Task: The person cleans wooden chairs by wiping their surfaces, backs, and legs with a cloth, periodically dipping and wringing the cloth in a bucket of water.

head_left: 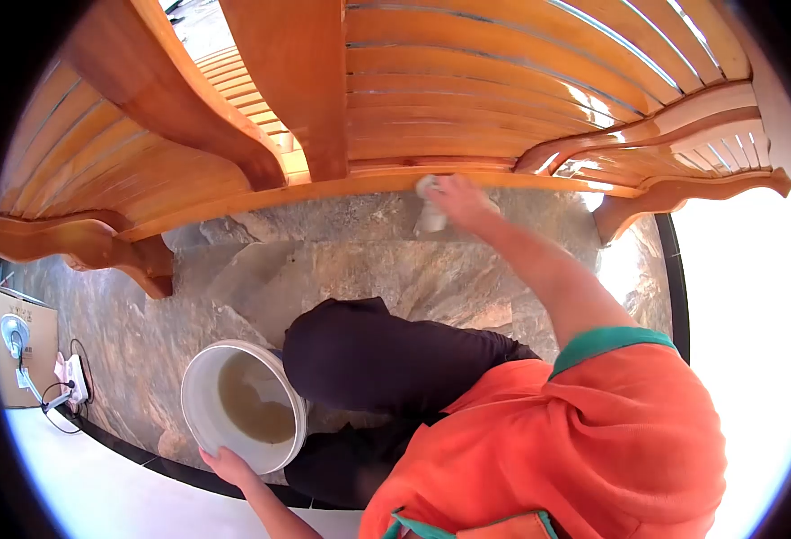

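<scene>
My right hand [461, 201] is stretched forward to the front rail [369, 182] of a slatted wooden bench. It presses a whitish cloth [430, 216] against the rail, and part of the cloth hangs below the edge. My left hand [228, 467] grips the near rim of a white bucket [196, 404], its fingers partly hidden by the rim. Murky brownish water [256, 400] lies in the bottom of the bucket, which stands on the floor beside my bent leg [395, 359].
The bench has a curved armrest [180, 90] and feet [149, 260] on the marbled floor [395, 269]. At the far left are a cardboard box [32, 341], a small fan-like device [16, 334] and a power strip [76, 379] with cords. White wall runs behind me.
</scene>
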`<state>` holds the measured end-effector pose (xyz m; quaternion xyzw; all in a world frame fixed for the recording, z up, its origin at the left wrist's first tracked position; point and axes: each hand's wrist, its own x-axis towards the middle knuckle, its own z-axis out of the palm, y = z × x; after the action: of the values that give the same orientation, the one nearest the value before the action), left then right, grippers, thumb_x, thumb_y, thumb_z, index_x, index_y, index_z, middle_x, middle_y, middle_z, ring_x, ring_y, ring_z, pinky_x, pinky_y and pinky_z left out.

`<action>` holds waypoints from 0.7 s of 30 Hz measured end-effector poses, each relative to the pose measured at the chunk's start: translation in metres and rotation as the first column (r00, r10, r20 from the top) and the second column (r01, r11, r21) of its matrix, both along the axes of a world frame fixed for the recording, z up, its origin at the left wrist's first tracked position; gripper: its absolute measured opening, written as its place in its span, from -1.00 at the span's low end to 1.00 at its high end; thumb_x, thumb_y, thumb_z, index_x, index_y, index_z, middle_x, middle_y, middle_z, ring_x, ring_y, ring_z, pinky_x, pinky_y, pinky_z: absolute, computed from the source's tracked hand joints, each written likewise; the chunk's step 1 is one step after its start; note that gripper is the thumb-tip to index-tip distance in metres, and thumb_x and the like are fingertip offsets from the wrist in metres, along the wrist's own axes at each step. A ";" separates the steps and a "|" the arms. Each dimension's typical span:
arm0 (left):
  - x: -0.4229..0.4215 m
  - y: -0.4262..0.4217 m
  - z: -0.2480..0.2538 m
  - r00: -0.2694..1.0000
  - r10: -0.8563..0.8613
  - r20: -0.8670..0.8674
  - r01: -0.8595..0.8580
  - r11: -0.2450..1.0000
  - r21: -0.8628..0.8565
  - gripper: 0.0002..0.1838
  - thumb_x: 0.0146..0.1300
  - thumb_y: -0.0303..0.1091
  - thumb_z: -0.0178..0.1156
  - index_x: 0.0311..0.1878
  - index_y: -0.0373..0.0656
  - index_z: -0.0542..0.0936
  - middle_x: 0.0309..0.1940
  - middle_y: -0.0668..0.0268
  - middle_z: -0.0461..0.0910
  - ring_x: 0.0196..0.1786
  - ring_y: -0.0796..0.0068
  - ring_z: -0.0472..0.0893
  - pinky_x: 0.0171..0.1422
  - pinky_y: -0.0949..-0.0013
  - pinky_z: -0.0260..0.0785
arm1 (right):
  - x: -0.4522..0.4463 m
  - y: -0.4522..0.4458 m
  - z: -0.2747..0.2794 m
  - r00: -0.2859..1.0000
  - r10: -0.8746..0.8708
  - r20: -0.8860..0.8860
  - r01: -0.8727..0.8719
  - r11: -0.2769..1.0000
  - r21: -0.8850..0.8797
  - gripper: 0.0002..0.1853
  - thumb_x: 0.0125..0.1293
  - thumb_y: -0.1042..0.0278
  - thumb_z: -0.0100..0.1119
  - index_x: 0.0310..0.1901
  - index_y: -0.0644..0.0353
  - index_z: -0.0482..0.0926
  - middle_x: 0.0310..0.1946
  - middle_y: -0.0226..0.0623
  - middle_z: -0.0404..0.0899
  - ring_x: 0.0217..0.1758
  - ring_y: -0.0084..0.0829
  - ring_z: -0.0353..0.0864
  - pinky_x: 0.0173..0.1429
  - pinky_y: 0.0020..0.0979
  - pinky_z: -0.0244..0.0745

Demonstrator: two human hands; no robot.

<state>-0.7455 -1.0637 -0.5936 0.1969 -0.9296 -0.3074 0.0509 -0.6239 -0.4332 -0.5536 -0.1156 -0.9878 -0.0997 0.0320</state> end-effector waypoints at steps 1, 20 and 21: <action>0.000 -0.002 -0.003 1.000 -0.009 -0.007 0.009 1.000 0.015 -0.42 0.10 -0.40 -0.12 0.26 -0.32 0.23 0.16 -0.07 0.35 0.15 0.02 0.40 0.19 0.21 0.24 | 0.023 0.019 0.006 0.992 -0.105 0.067 0.103 0.994 0.030 -0.46 -0.08 0.52 0.19 0.03 -0.07 0.37 -0.01 -0.21 0.36 0.02 -0.11 0.41 0.01 -0.15 0.39; 0.038 -0.013 -0.050 0.941 0.090 0.327 -0.296 -0.255 0.921 -0.64 0.29 -0.21 -0.07 0.03 -0.22 0.49 -0.07 0.12 0.56 -0.02 0.21 0.54 0.08 0.08 0.40 | -0.035 0.031 0.078 0.690 -0.718 0.094 -0.462 -0.537 -0.706 -0.59 0.35 0.35 -0.38 0.08 0.42 0.34 0.04 -0.03 0.45 0.08 -0.19 0.47 0.20 -0.18 0.41; 0.037 -0.015 -0.058 0.934 0.110 0.341 -0.296 -0.299 0.907 -0.63 0.30 -0.19 -0.08 0.03 -0.22 0.49 -0.06 0.11 0.55 -0.01 0.18 0.53 0.11 0.05 0.37 | -0.045 0.018 0.088 0.764 -0.639 0.083 -0.404 -0.575 -0.711 -0.59 0.35 0.35 -0.37 0.10 0.41 0.33 0.06 -0.03 0.43 0.09 -0.19 0.47 0.19 -0.17 0.41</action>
<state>-0.7087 -1.0786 -0.6520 0.3345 -0.2747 -0.8925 -0.1270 -0.6691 -0.4152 -0.4655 -0.2641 -0.4039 0.8551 0.1893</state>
